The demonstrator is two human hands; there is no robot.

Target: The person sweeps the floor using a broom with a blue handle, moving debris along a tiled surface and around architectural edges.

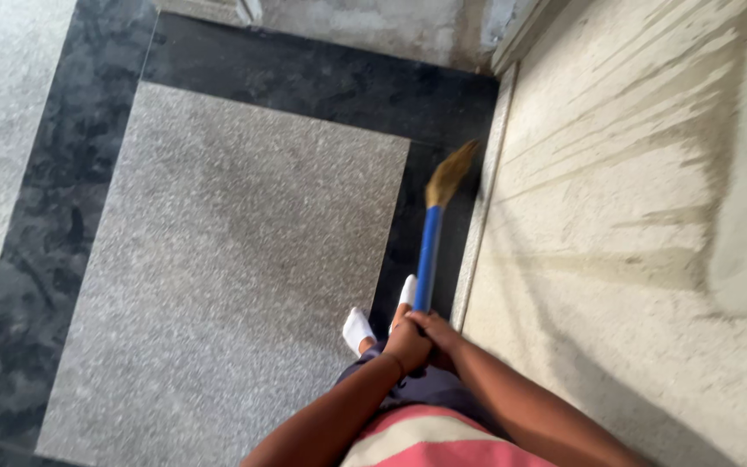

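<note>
I hold the broom (432, 233) with both hands at the near end of its blue handle. My left hand (407, 344) is curled shut around the handle, knuckles up, and my right hand (433, 329) is wrapped over it from the other side, fingers closed and touching the left hand. The handle runs away from my hands toward the wall (633, 199), which stands just beside the broom. The straw-coloured bristles (451, 173) at the far end look blurred and sit over the dark stone border (304, 78), close to the wall's pale stone skirting (482, 216). On the side of the broom away from the wall lies a large speckled grey floor slab (235, 259), framed by the same dark border. My two feet in white socks (358, 329) stand just beside the broom, one on the grey slab and one on the dark strip next to the handle. Below my hands I see my pink-and-cream striped shirt (443, 441).
</note>
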